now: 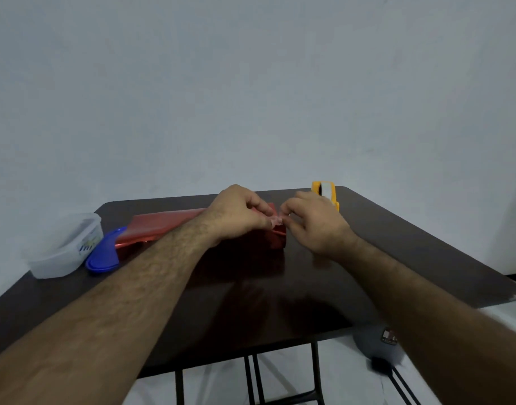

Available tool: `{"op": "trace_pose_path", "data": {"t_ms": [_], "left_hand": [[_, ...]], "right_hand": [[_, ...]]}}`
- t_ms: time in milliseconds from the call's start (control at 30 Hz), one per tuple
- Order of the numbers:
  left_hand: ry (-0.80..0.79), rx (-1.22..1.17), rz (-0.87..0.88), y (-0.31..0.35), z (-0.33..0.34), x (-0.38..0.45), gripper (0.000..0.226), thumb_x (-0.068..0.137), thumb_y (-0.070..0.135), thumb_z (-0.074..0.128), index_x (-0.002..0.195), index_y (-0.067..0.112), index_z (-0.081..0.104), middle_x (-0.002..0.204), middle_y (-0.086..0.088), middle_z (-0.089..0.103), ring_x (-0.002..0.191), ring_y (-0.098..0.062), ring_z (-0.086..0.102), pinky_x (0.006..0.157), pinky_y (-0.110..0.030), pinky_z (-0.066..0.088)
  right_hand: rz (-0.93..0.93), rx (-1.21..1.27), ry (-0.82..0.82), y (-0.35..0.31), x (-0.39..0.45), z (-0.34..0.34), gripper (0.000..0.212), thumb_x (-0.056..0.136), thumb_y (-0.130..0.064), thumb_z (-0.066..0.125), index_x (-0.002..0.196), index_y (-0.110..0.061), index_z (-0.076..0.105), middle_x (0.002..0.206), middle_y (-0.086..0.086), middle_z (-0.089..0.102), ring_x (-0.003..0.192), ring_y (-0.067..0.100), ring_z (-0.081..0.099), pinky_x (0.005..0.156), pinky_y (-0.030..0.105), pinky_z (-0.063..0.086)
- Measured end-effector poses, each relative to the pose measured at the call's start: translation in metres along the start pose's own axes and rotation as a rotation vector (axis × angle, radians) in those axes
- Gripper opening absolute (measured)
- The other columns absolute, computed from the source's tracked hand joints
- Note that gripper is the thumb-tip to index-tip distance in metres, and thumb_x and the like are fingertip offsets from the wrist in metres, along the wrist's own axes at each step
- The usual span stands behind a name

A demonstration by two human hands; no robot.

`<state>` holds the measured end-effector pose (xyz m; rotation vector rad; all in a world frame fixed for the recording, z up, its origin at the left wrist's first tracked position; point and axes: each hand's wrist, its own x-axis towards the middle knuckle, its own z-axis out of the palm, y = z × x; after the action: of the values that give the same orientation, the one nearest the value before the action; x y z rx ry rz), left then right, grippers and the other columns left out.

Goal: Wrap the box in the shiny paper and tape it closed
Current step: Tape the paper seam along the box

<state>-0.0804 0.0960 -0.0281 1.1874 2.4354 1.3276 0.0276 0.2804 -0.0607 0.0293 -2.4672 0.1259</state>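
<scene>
A sheet of shiny red paper (166, 226) lies across the dark table (397, 252), stretching left from under my hands. The box (278, 239) sits at its right end, covered in the red paper and mostly hidden by my left hand. My left hand (239, 214) is on top of the box and pinches a small clear strip of tape (277, 220) at the box's right edge. My right hand (315, 223) meets it there, fingertips pinching the other end of the tape. A yellow tape dispenser (325, 192) stands just behind my right hand.
A clear plastic container (63, 247) stands at the table's left edge, with its blue lid (104, 252) beside it, touching the paper. A grey object (376, 343) lies on the white floor under the table's right side. Folding table legs (256, 381) show below.
</scene>
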Motion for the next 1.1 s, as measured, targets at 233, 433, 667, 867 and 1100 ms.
{"op": "trace_pose_path", "data": {"t_ms": [233, 433, 667, 867, 1100], "left_hand": [[0.048, 0.024, 0.070, 0.002, -0.011, -0.012, 0.010, 0.081, 0.023, 0.093, 0.085, 0.025, 0.084, 0.089, 0.006, 0.081, 0.091, -0.015, 0.078, 0.093, -0.044, 0.064], [0.159, 0.129, 0.174, 0.010, -0.015, -0.024, 0.007, 0.090, 0.025, 0.083, 0.084, 0.028, 0.081, 0.098, 0.013, 0.076, 0.104, -0.006, 0.067, 0.100, -0.034, 0.054], [0.304, -0.235, 0.003, 0.017, -0.027, -0.043, 0.012, 0.093, 0.010, 0.079, 0.083, 0.016, 0.080, 0.092, 0.007, 0.079, 0.092, -0.003, 0.070, 0.082, -0.020, 0.049], [0.229, -0.533, -0.251, -0.011, -0.046, -0.038, 0.007, 0.095, 0.002, 0.072, 0.090, 0.007, 0.076, 0.086, -0.008, 0.075, 0.077, -0.016, 0.067, 0.067, -0.030, 0.057], [0.260, -0.545, -0.283, -0.047, -0.038, -0.022, 0.009, 0.096, 0.000, 0.068, 0.094, 0.004, 0.076, 0.087, -0.010, 0.076, 0.076, -0.016, 0.068, 0.069, -0.029, 0.058]], "right_hand": [[-0.061, -0.019, -0.056, -0.020, 0.011, -0.016, 0.023, 0.095, -0.041, 0.058, 0.098, -0.024, 0.073, 0.081, -0.017, 0.046, 0.086, 0.014, 0.051, 0.082, 0.038, 0.044], [0.265, 0.675, -0.072, -0.028, 0.008, -0.027, 0.011, 0.091, -0.029, 0.083, 0.084, -0.022, 0.079, 0.066, -0.017, 0.066, 0.062, 0.002, 0.056, 0.063, 0.018, 0.042], [0.821, 1.206, 0.023, -0.008, 0.009, -0.014, 0.021, 0.086, -0.032, 0.087, 0.093, -0.016, 0.077, 0.059, -0.011, 0.050, 0.052, 0.008, 0.039, 0.053, 0.028, 0.034], [0.212, 0.519, 0.084, 0.001, 0.011, 0.034, 0.020, 0.096, -0.030, 0.073, 0.114, -0.033, 0.080, 0.114, -0.014, 0.074, 0.113, 0.007, 0.065, 0.102, 0.030, 0.052], [-0.269, -0.107, -0.180, -0.001, 0.030, 0.049, 0.051, 0.103, -0.052, 0.039, 0.142, -0.031, 0.066, 0.148, -0.012, 0.063, 0.141, 0.016, 0.053, 0.113, 0.048, 0.044]]}}
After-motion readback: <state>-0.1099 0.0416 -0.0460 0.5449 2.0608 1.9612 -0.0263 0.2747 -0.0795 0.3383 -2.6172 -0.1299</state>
